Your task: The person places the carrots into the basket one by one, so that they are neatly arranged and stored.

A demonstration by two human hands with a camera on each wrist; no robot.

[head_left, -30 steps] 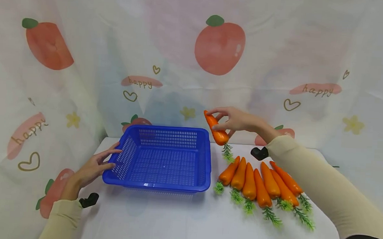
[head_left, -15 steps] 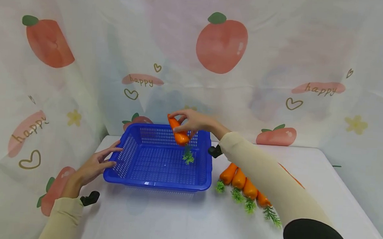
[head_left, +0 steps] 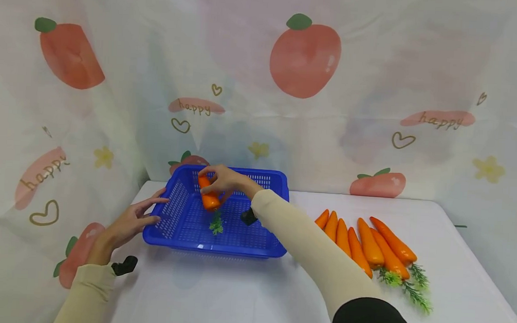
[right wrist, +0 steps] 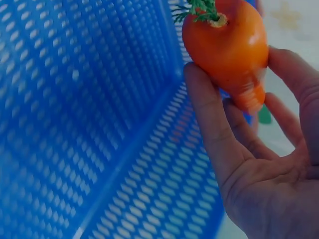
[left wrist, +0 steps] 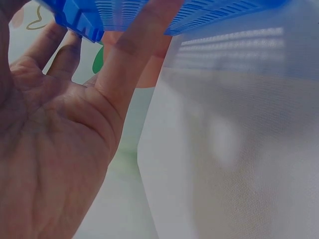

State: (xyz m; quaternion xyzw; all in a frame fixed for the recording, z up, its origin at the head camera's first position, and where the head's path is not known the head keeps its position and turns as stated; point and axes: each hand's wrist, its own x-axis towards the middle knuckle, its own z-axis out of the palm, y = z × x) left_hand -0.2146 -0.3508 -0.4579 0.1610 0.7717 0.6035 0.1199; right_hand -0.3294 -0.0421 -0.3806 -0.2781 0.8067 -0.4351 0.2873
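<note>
My right hand (head_left: 223, 181) pinches an orange toy carrot (head_left: 210, 198) by its sides, fingers and thumb spread around the body. Its green leafy top (head_left: 216, 223) hangs lowest, inside the left half of a blue plastic basket (head_left: 236, 251). In the right wrist view the carrot (right wrist: 229, 45) is seen top end first, and its tip is hidden. At the basket's left rim my left hand (head_left: 130, 220) rests with straight, spread fingers reaching over the edge. From the left wrist, the open palm (left wrist: 55, 134) shows below the basket wall (left wrist: 124, 12).
Several more carrots (head_left: 370, 243) lie side by side on the white table (head_left: 446, 269), right of the basket; my right sleeve (head_left: 302, 242) covers some of them. A printed cloth (head_left: 342, 151) hangs behind and to the left of the table.
My right hand has carried the carrot leftward from above the carrot row, across the basket's right rim, and lowered it into the basket. My left hand has stayed at the left rim.
</note>
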